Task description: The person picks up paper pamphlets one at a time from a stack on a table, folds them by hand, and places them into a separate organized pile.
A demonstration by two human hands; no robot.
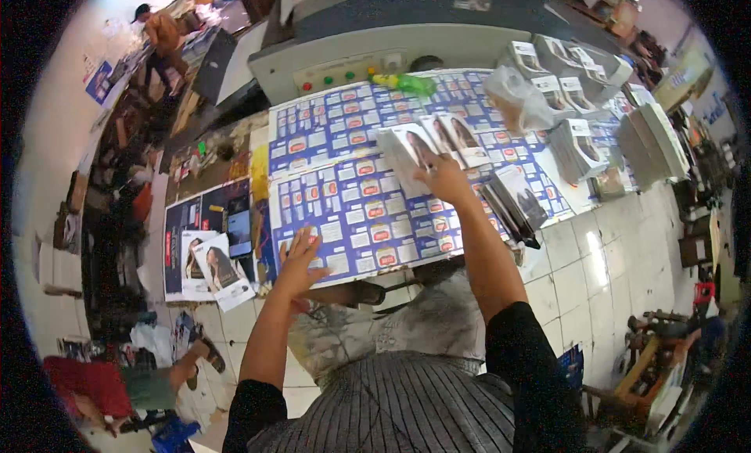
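My left hand (pixel 300 259) lies with fingers spread on the blue printed sheet (pixel 336 199) covering the table, near its front left edge. Nothing is in it. My right hand (pixel 447 177) reaches over the middle of the table and rests on white flat cartons (pixel 401 157) printed with a long-haired figure. Its thumb and fingers are apart. Similar cartons (pixel 463 138) lie fanned out just beyond. To the right of my right forearm sits a stack of the same printed pieces (pixel 519 196), dark along its side, at the front edge.
More carton stacks (pixel 577 148) and a clear plastic bag (pixel 516 97) crowd the right end. A green bottle (pixel 415 84) lies at the back. Left, a side surface holds two printed cartons (pixel 222 271) and a phone (pixel 239 232). Two other people are on the left, one (pixel 164 42) far off.
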